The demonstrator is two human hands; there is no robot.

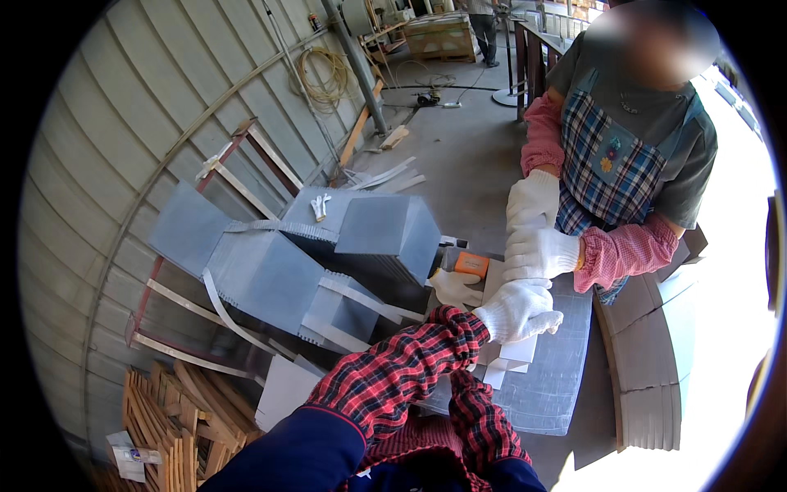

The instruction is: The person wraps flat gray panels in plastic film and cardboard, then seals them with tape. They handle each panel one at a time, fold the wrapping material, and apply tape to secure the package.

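Reaching over the white cartons point(515, 353) on the grey table point(549, 402) with the left hand point(518, 312), seemingly right against a co-worker's gloved hand point(541, 252) beyond them, with fingers partly curled and any hold too covered to tell! Beyond and left of those cartons, apparently showing the right hand point(455, 289) beside an orange box point(471, 264), likewise with an unreadable grip. Looks midway, with cartons out and nothing visibly finished.
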